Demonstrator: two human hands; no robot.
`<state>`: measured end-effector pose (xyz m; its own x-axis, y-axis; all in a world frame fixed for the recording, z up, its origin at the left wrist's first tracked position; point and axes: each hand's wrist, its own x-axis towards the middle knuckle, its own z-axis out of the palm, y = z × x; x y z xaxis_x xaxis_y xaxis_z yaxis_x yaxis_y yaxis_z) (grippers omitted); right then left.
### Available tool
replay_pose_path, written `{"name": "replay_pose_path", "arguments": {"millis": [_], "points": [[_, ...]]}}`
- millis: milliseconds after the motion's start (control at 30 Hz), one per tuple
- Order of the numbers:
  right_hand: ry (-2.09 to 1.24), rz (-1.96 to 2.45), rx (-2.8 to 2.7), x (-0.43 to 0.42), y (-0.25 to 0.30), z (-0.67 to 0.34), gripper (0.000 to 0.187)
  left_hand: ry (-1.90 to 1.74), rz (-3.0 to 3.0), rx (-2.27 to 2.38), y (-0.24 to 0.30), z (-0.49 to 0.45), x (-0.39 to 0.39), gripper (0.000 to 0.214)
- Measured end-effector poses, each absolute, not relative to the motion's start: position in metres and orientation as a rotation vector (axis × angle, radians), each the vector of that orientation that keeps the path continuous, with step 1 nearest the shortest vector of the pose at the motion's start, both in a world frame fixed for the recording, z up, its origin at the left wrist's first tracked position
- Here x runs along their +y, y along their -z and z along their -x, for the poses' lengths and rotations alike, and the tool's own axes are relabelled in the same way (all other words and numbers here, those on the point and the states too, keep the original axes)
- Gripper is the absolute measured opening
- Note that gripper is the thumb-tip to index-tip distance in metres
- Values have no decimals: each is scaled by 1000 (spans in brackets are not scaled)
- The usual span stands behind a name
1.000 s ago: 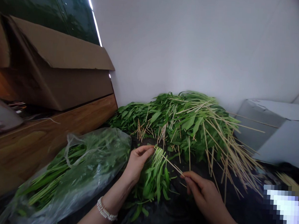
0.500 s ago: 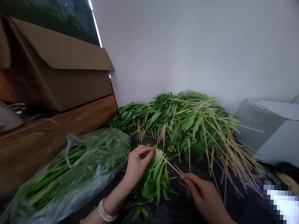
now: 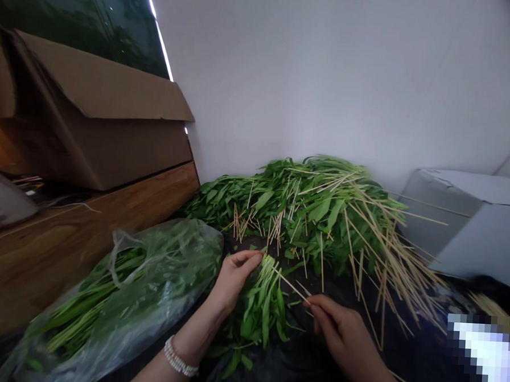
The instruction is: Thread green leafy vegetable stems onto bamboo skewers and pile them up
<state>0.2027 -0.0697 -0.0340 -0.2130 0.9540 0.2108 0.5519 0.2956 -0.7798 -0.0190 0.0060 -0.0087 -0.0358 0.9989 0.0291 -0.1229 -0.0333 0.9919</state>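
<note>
A small bunch of leafy greens [image 3: 262,305] hangs in a row, its pale stem ends along a thin wooden skewer [image 3: 289,283]. My left hand [image 3: 233,278], with a pearl bracelet at the wrist, pinches the far left end of this row between thumb and fingertips. What exactly lies between those fingertips is too small to see. On the other side, my right hand [image 3: 337,326] is closed on the near end of the skewer, which slants down to the right. A second thin stick end shows beside it.
Behind my hands lies a big heap of skewered greens [image 3: 322,206], its bare sticks fanning out to the right. A clear plastic bag of greens [image 3: 147,288] is at left, below a wooden ledge [image 3: 152,202] with an open cardboard box [image 3: 124,150]. A white box [image 3: 484,226] stands at right.
My left hand's fingers have drawn closer together at the row's end. The right hand with the skewer has shifted slightly left. The heap and bag lie as before.
</note>
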Motion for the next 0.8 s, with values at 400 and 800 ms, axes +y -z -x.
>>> {"name": "replay_pose_path", "arguments": {"millis": [400, 800], "points": [[-665, 1334, -1891, -70, 41, -203, 33, -1163, -923, 1023, 12, 22, 7, 30], [-657, 1317, -1789, -69, 38, -199, 31, -1229, -1111, 1052, 6, 25, 8, 43]]}}
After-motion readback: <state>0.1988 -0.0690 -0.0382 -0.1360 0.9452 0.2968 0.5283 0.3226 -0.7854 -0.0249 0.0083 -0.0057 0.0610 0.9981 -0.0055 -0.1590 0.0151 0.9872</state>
